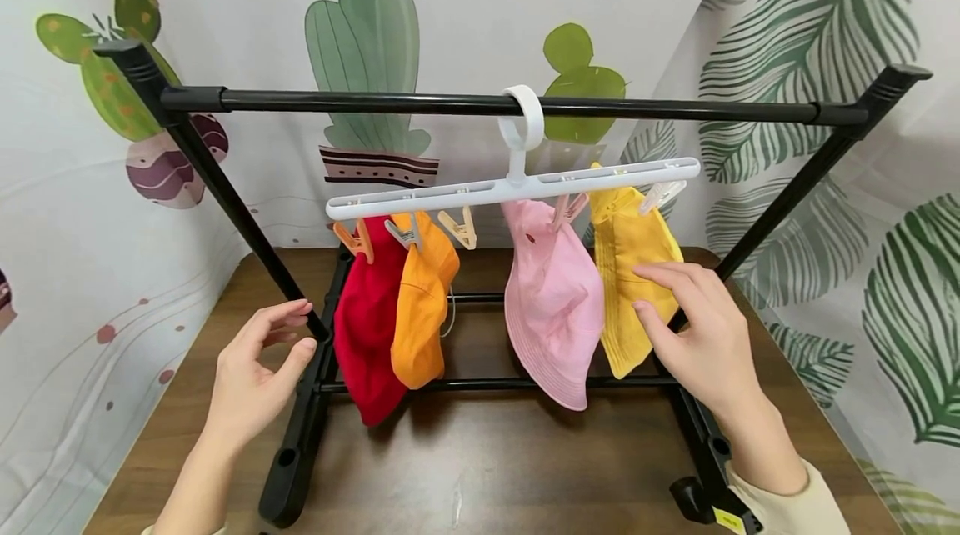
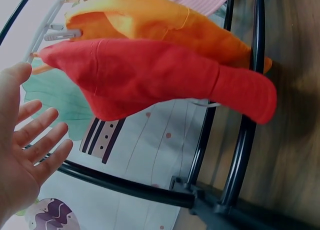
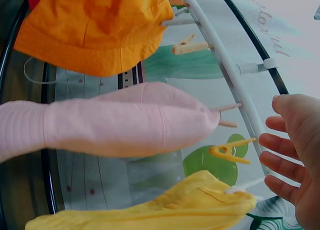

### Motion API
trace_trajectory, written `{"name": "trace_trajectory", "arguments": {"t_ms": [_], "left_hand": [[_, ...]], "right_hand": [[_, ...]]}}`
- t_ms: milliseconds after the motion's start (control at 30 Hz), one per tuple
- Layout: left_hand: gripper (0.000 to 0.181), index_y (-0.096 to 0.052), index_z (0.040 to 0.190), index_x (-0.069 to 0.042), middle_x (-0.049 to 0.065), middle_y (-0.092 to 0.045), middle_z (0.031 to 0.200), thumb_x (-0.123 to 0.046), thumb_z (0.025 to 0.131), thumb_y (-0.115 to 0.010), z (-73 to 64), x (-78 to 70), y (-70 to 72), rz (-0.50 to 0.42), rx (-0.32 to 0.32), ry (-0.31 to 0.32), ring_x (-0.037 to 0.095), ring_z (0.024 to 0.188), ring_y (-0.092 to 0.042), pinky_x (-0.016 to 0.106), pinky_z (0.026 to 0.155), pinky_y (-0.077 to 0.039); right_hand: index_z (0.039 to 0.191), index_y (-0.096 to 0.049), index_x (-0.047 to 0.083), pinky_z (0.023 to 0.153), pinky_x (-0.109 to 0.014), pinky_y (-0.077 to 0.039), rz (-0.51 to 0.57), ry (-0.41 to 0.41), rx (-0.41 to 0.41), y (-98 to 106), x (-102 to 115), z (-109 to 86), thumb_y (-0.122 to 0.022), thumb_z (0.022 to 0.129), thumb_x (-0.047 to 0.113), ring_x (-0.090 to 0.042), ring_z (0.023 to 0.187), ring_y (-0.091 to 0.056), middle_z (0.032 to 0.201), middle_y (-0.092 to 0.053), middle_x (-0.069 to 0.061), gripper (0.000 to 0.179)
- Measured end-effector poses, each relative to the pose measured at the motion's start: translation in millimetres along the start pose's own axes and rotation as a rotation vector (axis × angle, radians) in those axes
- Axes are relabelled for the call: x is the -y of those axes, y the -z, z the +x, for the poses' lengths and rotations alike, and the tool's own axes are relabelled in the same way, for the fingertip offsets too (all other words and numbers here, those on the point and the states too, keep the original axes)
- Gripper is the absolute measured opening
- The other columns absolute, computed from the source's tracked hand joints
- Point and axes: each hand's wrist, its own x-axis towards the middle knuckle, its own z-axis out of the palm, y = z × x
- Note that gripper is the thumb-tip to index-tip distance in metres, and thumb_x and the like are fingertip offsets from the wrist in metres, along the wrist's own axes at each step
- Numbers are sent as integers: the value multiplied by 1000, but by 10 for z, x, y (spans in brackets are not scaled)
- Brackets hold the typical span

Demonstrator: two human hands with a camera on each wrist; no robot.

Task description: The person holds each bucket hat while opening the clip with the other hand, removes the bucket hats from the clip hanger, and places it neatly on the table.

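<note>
A white clip hanger (image 1: 450, 196) hangs by its ring from a black rail, tilted with its right end higher. Along it, from left to right, hang a red hat (image 1: 369, 327), an orange hat (image 1: 423, 310), a pink bucket hat (image 1: 555, 302) and a yellow hat (image 1: 618, 268), held by clothespins. A beige clothespin (image 1: 459, 227) and a yellow clothespin (image 3: 230, 151) hold nothing. My left hand (image 1: 255, 381), fingers relaxed, hovers left of the red hat. On the other side my right hand (image 1: 705, 339) is empty too, its fingers overlapping the yellow hat in the head view.
The black rack's rail (image 1: 360, 102) runs across between two slanted posts. Its feet (image 1: 288, 468) stand on a brown wooden table (image 1: 457, 477). Lower crossbars pass behind the hats. A curtain (image 1: 247, 10) printed with cacti and leaves hangs behind.
</note>
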Motion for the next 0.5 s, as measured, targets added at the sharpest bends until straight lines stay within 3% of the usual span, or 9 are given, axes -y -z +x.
{"name": "trace_trajectory", "arguments": {"t_ms": [200, 333, 500], "left_hand": [[50, -58, 119, -4, 6, -62, 110, 9, 72, -69, -11, -23, -83, -37, -4, 10, 11, 98, -58, 14, 81, -45], [50, -58, 119, -3, 10, -61, 112, 8, 72, -69, 4, -46, -139, -59, -8, 11, 12, 98, -58, 13, 81, -45], [48, -58, 119, -4, 12, -60, 113, 6, 74, -69, 16, -78, -205, -62, -2, 32, 7, 97, -56, 14, 79, -45]], "right_hand": [[104, -67, 3, 89, -17, -35, 62, -30, 1, -110, 37, 39, -55, 89, 36, -26, 90, -54, 98, -65, -11, 39], [105, -67, 5, 88, -17, -37, 94, -58, 21, -175, 73, 70, -64, 82, 17, -22, 92, -56, 99, -65, -8, 27], [105, -67, 6, 85, -16, -39, 129, -74, 49, -269, 133, 101, -68, 75, 4, -17, 92, -56, 99, -63, -7, 30]]}}
